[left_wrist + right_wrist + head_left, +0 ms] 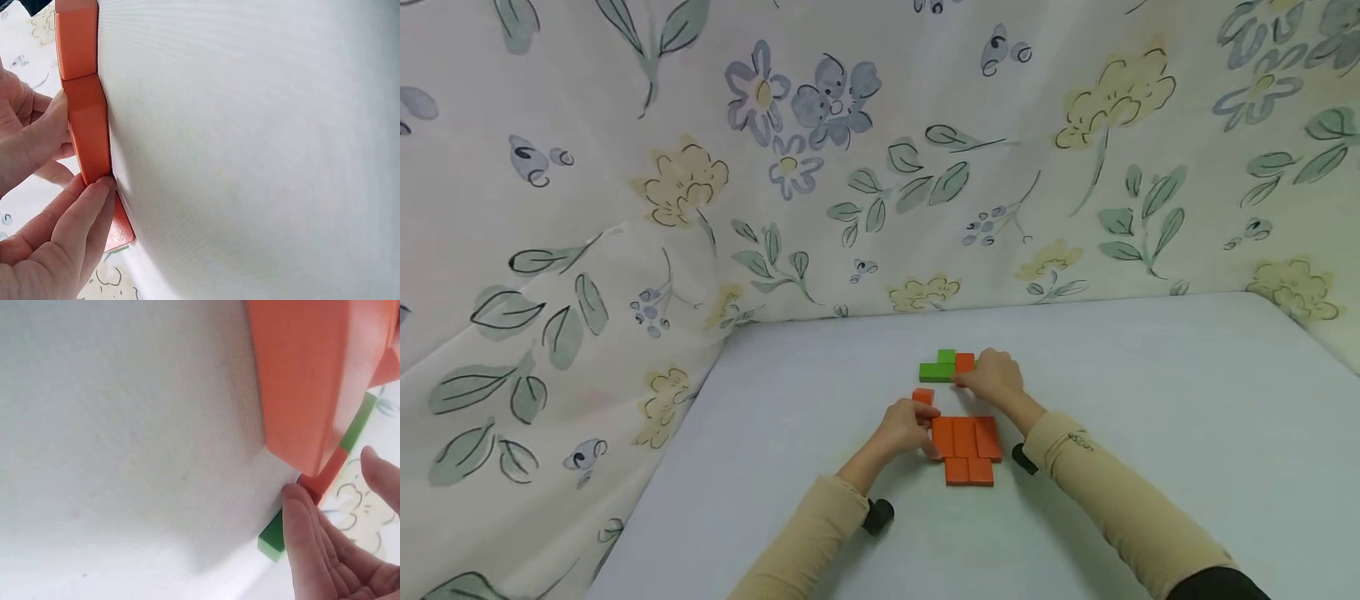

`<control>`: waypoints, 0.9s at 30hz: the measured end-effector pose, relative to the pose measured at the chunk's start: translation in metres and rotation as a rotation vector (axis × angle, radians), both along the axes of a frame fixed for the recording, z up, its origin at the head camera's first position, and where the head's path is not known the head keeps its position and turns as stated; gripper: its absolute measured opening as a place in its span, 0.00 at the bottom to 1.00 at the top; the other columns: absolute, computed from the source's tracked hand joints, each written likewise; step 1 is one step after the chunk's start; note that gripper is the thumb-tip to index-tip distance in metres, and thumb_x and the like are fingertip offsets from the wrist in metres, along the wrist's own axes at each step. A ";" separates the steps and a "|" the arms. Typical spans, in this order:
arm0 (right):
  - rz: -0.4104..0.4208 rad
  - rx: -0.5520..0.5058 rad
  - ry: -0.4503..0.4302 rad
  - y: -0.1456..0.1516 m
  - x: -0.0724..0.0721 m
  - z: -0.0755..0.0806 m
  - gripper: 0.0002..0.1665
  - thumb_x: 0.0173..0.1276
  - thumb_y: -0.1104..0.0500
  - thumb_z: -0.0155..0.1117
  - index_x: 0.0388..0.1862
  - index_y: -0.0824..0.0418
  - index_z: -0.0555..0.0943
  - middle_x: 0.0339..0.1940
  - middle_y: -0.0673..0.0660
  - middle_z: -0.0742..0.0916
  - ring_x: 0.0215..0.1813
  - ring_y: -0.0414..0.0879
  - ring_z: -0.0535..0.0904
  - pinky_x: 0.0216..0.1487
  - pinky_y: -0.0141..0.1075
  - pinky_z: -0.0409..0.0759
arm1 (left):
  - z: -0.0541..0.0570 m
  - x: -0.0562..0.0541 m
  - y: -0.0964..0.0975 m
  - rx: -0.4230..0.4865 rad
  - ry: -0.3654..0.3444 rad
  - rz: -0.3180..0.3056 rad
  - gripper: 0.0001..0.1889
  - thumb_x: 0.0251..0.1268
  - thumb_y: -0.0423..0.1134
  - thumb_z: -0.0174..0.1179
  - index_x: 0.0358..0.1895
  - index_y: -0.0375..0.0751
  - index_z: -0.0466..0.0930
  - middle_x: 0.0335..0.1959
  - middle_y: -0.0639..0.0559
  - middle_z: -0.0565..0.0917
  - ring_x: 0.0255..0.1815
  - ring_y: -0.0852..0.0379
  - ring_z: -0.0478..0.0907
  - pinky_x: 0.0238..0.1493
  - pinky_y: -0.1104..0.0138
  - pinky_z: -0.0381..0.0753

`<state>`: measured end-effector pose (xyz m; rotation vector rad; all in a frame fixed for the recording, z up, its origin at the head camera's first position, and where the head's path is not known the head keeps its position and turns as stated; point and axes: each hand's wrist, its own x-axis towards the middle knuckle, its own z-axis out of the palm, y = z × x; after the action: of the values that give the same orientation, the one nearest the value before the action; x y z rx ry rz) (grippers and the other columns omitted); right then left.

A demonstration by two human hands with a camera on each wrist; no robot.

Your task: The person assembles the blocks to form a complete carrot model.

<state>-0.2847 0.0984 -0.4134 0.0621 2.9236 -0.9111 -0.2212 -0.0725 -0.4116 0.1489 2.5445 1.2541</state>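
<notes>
On the white table, several flat orange blocks (964,439) lie side by side in two rows. My left hand (904,429) is at their left side, with thumb and fingertips at opposite ends of one orange block (90,137). Behind that hand stands a small separate orange block (923,396). Farther back, green blocks (936,372) adjoin a red-orange block (965,362). My right hand (997,379) reaches over the right part of this group. Its straight fingers touch the red-orange block's near side, while the thumb (378,475) looks apart from it.
Another green block (272,540) shows beside my right fingers in the right wrist view; my hand mostly hides it in the head view. A flowered cloth (880,167) hangs behind the table (1187,417). Black wrist cameras (878,517) sit under both forearms.
</notes>
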 end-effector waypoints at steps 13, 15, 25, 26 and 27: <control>0.010 0.099 0.007 0.002 -0.001 0.001 0.23 0.57 0.52 0.70 0.14 0.58 0.68 0.13 0.49 0.66 0.19 0.42 0.63 0.17 0.31 0.59 | 0.001 -0.002 0.002 -0.028 0.003 -0.010 0.27 0.37 0.18 0.74 0.49 0.29 0.83 0.39 0.48 0.83 0.38 0.57 0.74 0.43 0.65 0.78; 0.023 0.089 0.001 0.005 0.000 0.002 0.22 0.57 0.52 0.69 0.13 0.58 0.68 0.13 0.49 0.65 0.18 0.41 0.62 0.17 0.31 0.58 | 0.001 -0.002 0.002 -0.024 -0.004 -0.008 0.27 0.37 0.19 0.74 0.50 0.29 0.83 0.40 0.47 0.83 0.39 0.56 0.74 0.44 0.64 0.78; 0.060 0.024 0.032 0.027 0.011 0.007 0.26 0.56 0.47 0.68 0.10 0.57 0.68 0.11 0.48 0.66 0.16 0.41 0.63 0.18 0.31 0.59 | 0.001 -0.002 0.002 -0.050 0.008 -0.016 0.27 0.38 0.20 0.75 0.50 0.30 0.83 0.38 0.49 0.82 0.38 0.57 0.73 0.43 0.65 0.77; 0.068 0.014 0.049 0.030 0.013 0.006 0.25 0.56 0.47 0.68 0.11 0.59 0.70 0.11 0.49 0.67 0.16 0.42 0.64 0.18 0.31 0.60 | 0.001 -0.003 0.002 -0.049 0.008 -0.016 0.27 0.38 0.20 0.75 0.49 0.30 0.83 0.38 0.49 0.82 0.38 0.57 0.73 0.43 0.66 0.77; 0.078 0.003 0.063 0.033 0.014 0.006 0.24 0.57 0.48 0.69 0.13 0.61 0.73 0.12 0.49 0.70 0.17 0.42 0.65 0.19 0.31 0.62 | 0.000 -0.003 0.002 -0.048 0.006 -0.016 0.27 0.38 0.20 0.75 0.49 0.30 0.83 0.37 0.49 0.82 0.38 0.57 0.73 0.42 0.66 0.77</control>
<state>-0.2704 0.1311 -0.4071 -0.0811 2.9610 -0.9136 -0.2241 -0.0702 -0.4115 0.1624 2.5716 1.1873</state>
